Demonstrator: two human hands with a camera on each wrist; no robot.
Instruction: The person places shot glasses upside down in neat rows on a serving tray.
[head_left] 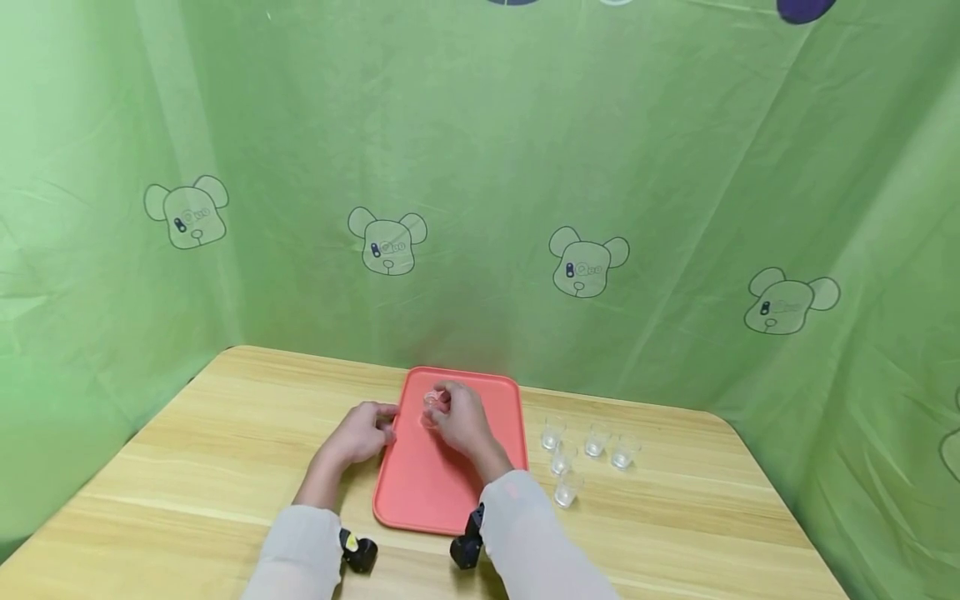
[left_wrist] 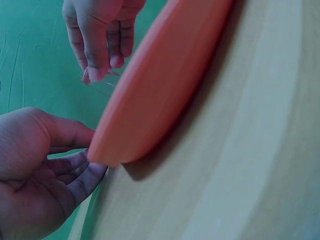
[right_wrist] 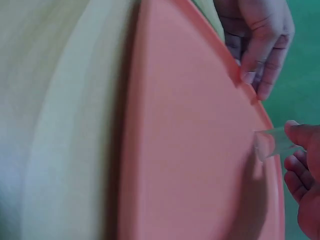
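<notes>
A red rectangular tray [head_left: 427, 492] lies on the wooden table. My left hand [head_left: 360, 435] grips its left rim, thumb above and fingers beneath in the left wrist view [left_wrist: 40, 175]. Over the far left part of the tray, my right hand [head_left: 463, 421] pinches a small clear glass [right_wrist: 270, 142] between thumb and fingers. The base of this glass is at or just above the tray's surface; whether it touches, I cannot tell. Fingers hide part of the glass in the head view.
Several more small clear glasses [head_left: 562, 458] stand in a loose group on the table [head_left: 675, 517], right of the tray. Green cloth [head_left: 480, 167] printed with bear faces hangs behind the table and along its sides.
</notes>
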